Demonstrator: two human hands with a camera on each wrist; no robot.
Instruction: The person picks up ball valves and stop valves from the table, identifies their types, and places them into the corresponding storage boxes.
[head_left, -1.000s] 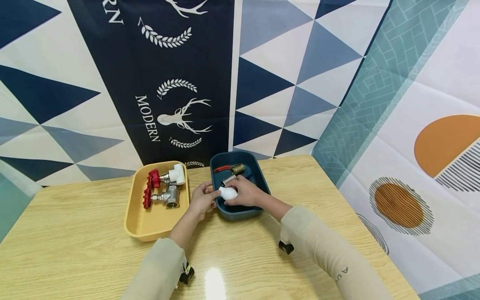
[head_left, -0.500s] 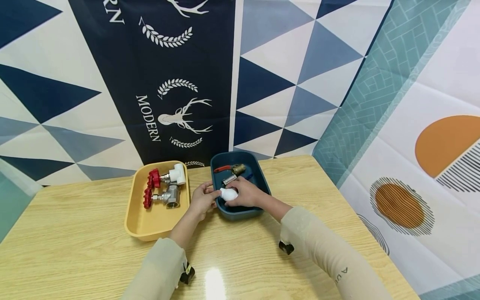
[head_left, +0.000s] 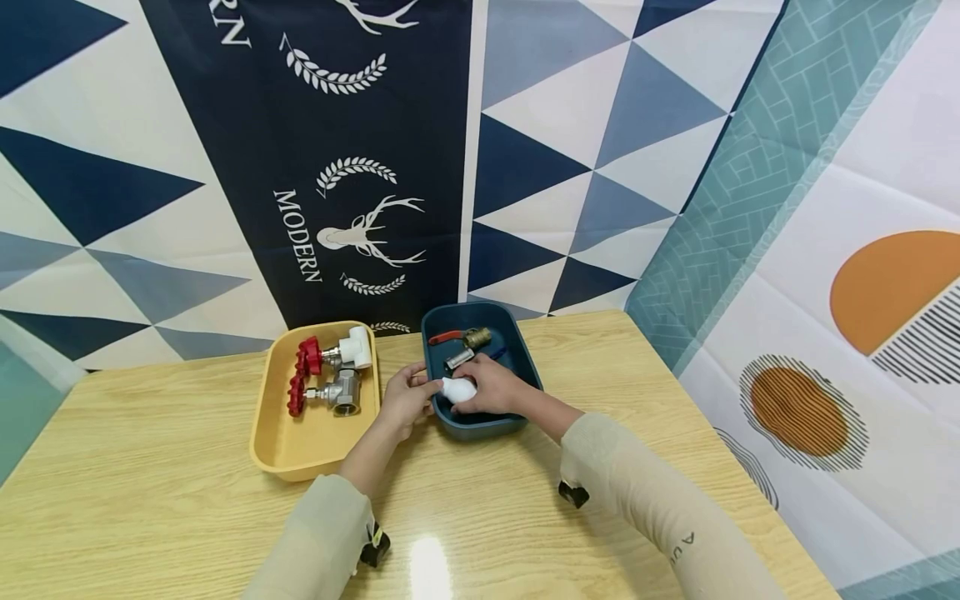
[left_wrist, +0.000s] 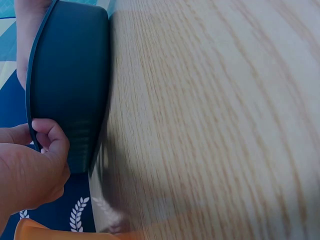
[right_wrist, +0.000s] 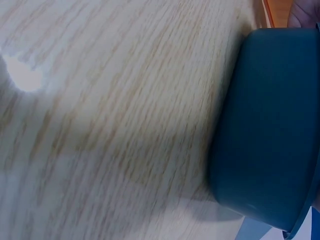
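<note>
My right hand (head_left: 491,387) reaches into a dark blue tray (head_left: 527,372) and grips a white plastic fitting (head_left: 458,388) at the tray's left side. My left hand (head_left: 403,398) is at the tray's left rim, and its fingertips meet the white fitting. In the left wrist view the fingers (left_wrist: 47,142) curl over the rim of the blue tray (left_wrist: 70,85). Behind the hands in the tray lie a brass valve with a red lever (head_left: 467,337) and a chrome fitting (head_left: 458,358). The right wrist view shows only the outer wall of the blue tray (right_wrist: 275,125) and the tabletop.
A yellow tray (head_left: 300,457) stands left of the blue one, close beside it. It holds a white-bodied valve (head_left: 337,353) and a metal valve (head_left: 332,394), each with a red handwheel. Both trays sit on a wooden table (head_left: 150,483) in front of a patterned cloth backdrop.
</note>
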